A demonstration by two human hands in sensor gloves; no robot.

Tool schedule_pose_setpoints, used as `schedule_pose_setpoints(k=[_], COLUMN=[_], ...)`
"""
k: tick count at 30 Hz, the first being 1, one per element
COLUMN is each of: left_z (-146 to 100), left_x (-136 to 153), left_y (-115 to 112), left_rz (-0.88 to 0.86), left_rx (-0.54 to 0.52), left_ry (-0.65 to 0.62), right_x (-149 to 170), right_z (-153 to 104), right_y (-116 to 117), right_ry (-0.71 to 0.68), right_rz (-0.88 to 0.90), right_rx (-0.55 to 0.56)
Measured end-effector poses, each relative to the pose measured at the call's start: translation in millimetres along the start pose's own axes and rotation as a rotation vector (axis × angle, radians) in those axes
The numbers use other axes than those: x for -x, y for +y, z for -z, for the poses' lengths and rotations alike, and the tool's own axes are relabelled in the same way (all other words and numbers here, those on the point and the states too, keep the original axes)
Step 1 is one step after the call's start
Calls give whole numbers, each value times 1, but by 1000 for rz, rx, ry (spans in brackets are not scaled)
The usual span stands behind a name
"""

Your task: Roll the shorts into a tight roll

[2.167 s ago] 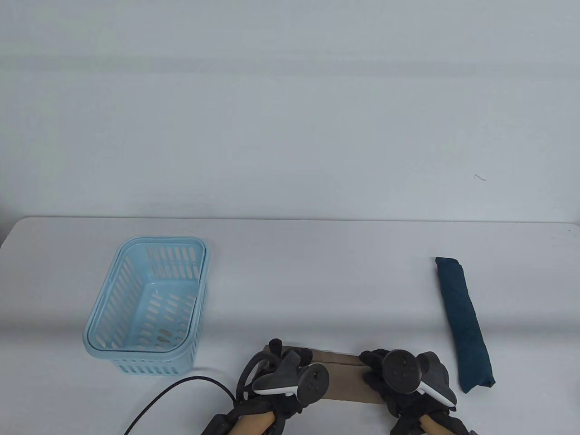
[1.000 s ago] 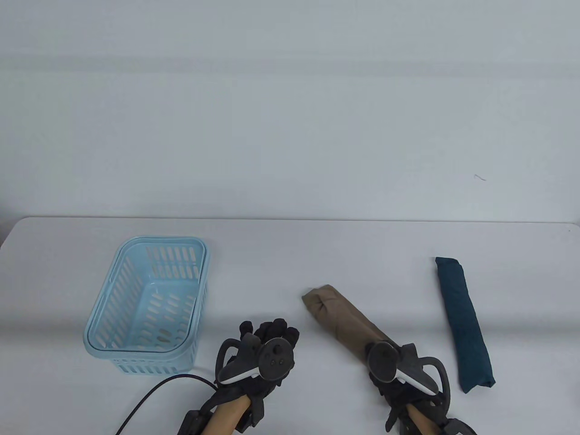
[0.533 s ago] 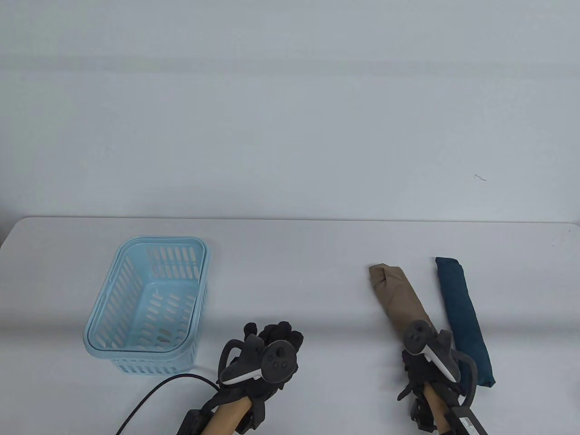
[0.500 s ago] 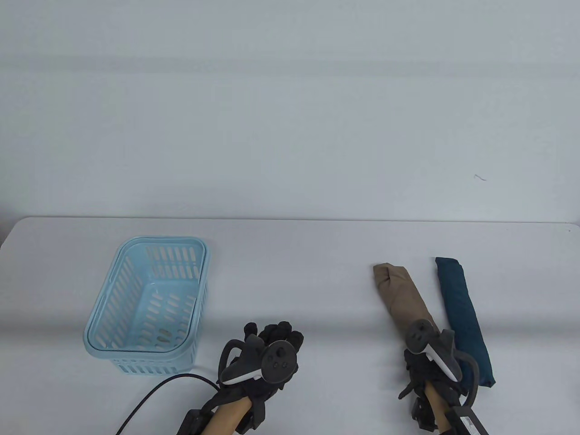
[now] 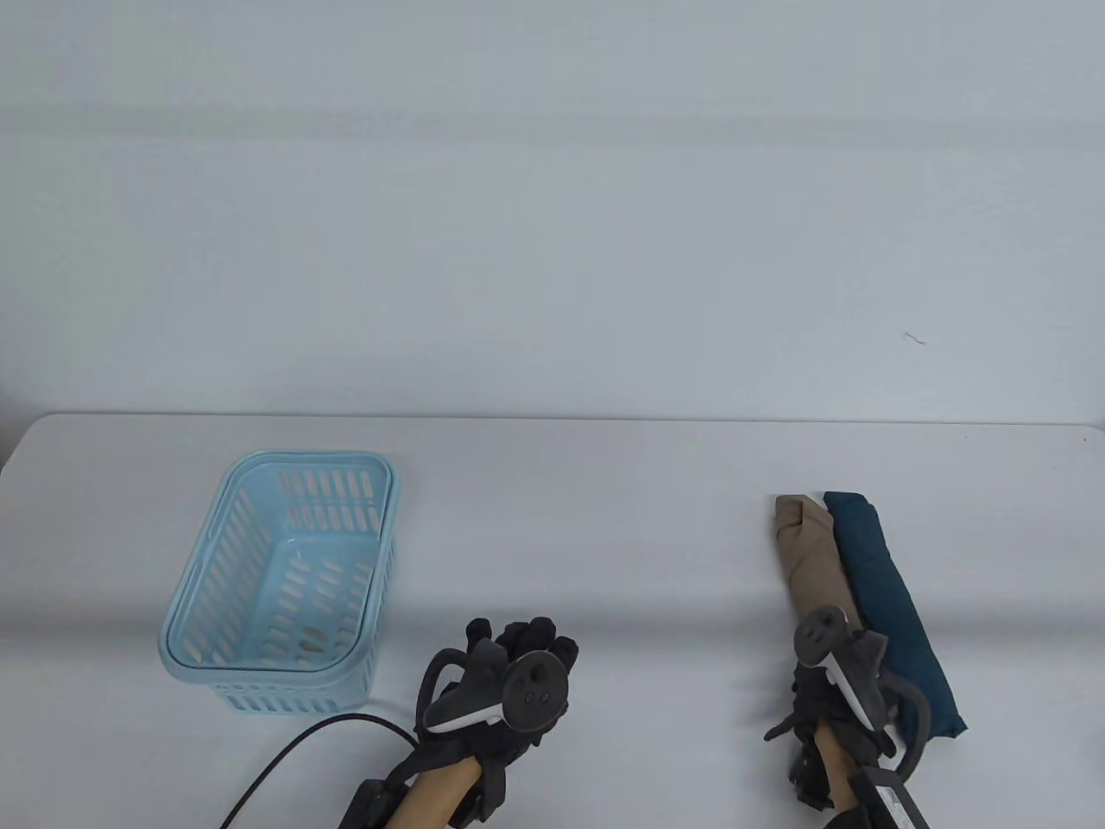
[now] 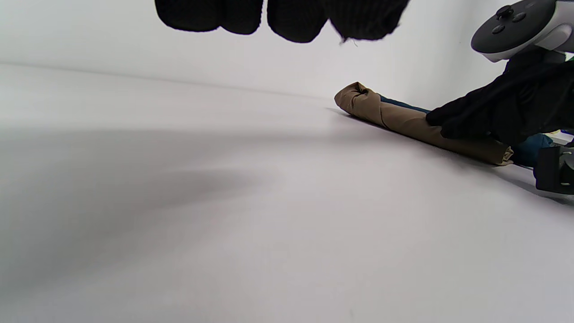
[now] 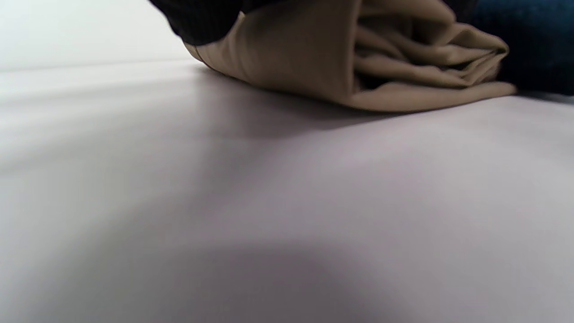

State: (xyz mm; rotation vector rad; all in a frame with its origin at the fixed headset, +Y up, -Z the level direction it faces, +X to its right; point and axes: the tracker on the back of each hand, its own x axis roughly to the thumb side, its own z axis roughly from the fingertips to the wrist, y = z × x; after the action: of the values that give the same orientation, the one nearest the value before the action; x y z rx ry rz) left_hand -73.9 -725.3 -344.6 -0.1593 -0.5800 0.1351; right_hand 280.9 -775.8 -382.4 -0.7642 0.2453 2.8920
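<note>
The tan shorts (image 5: pixel 807 553) are a tight roll lying on the white table (image 5: pixel 587 518), pressed against the left side of a dark teal roll (image 5: pixel 889 604). My right hand (image 5: pixel 811 695) grips the near end of the tan roll; in the left wrist view its fingers (image 6: pixel 484 119) wrap over the tan roll (image 6: pixel 403 119). The right wrist view shows the tan roll's folded end (image 7: pixel 358 58) close up, with the teal roll (image 7: pixel 529 49) behind. My left hand (image 5: pixel 522 643) hovers near the front centre, fingers loosely curled and holding nothing.
A light blue slotted basket (image 5: pixel 194 570) stands to the left with nothing in it. A black cable (image 5: pixel 293 760) runs from my left wrist toward the front edge. Bare tabletop lies between the basket and the rolls.
My left hand let go of the tan roll and stayed at the front centre. My right hand swung the roll rightward and set it against the teal roll, nudging that one slightly right.
</note>
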Motion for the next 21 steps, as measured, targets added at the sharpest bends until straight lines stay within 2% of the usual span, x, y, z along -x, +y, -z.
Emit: schedule_pose_setpoints(k=[7,10,11,15,21], left_z=[2,0,0,-4,-7], left_x=[4,6,7,7,11], left_y=[-4,0,2,13,23], left_rz=[6,2,-5,33,7], left_rx=[26,16,14,-23,-49], left_ry=[10,20,24,47,76], right_x=[0,1,1,-9,-43], right_z=[1,1,-1,-15,-49], right_y=[0,-5,-8,-35,-88], right_ry=[-1,-20,-28,-148,-392], right_rz=[17,22,25,49,107], right_rx=[-8,-56,-35,128,246])
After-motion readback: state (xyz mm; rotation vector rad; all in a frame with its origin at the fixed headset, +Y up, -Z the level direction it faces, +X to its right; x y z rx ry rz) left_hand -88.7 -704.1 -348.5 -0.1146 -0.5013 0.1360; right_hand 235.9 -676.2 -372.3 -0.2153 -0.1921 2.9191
